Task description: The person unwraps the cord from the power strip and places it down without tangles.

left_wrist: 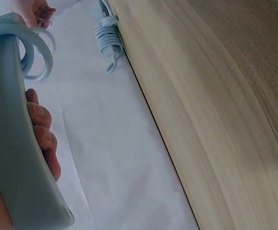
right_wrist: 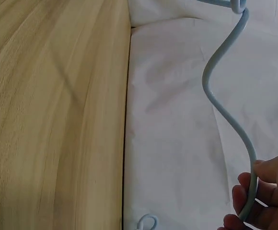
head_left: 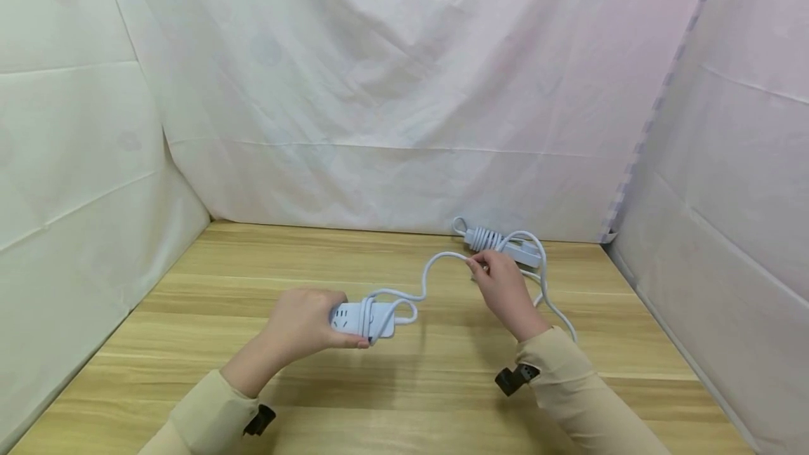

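Observation:
My left hand (head_left: 303, 321) grips a white power strip (head_left: 347, 317) by one end, thumb along the near side and fingers round the far side. A few turns of its cord wrap the strip's other end, and a small loop sticks out to the right. From there the power cord (head_left: 425, 279) runs in a wavy line to my right hand (head_left: 502, 290), which pinches it between thumb and fingertips. In the right wrist view the pinched cord (right_wrist: 227, 117) curves up from the fingers. The left wrist view shows fingers (left_wrist: 45, 134) curled round the strip's edge.
A second white power strip (head_left: 523, 253) lies at the back right of the wooden table (head_left: 253, 258), its cord coiled tightly round one end. Loose cord (head_left: 548, 286) loops beside it and behind the right forearm. White cloth (head_left: 379, 90) hangs at the back and sides.

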Demonstrator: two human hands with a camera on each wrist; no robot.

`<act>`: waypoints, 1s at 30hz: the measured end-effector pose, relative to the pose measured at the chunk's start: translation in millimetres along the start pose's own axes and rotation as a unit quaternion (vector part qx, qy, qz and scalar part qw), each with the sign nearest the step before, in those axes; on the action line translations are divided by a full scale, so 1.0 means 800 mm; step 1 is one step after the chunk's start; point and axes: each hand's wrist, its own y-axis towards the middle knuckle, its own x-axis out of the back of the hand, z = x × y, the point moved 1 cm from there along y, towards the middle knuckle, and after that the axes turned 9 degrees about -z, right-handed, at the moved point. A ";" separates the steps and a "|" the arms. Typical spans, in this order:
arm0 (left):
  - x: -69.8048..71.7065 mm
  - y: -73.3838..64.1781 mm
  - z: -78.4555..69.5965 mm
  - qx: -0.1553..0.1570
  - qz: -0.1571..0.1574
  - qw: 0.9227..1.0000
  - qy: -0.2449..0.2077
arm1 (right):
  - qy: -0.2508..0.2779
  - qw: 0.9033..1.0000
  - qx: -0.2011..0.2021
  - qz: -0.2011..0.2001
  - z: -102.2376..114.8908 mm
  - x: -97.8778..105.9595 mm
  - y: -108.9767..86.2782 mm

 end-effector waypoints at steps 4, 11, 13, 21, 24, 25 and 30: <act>0.000 -0.001 0.002 0.018 -0.001 0.999 -0.026 | -0.021 1.000 -0.009 0.019 -0.005 -0.003 0.001; 0.003 0.003 0.003 0.095 0.018 0.992 -0.075 | -0.049 0.997 0.011 0.058 -0.011 -0.014 -0.005; 0.004 0.007 0.002 0.117 0.029 0.989 -0.084 | -0.056 0.996 0.020 0.070 -0.013 -0.018 -0.008; 0.006 0.022 -0.002 0.170 0.035 0.981 -0.086 | -0.049 0.992 0.016 0.113 -0.018 -0.034 -0.011; 0.005 0.026 -0.003 0.180 0.034 0.979 -0.087 | -0.049 0.990 0.013 0.132 -0.020 -0.039 -0.011; 0.004 0.026 -0.002 0.183 0.034 0.979 -0.086 | -0.051 0.989 0.014 0.137 -0.021 -0.041 -0.013; -0.001 0.026 -0.002 0.197 0.034 0.975 -0.093 | -0.059 0.986 0.010 0.155 -0.026 -0.047 -0.019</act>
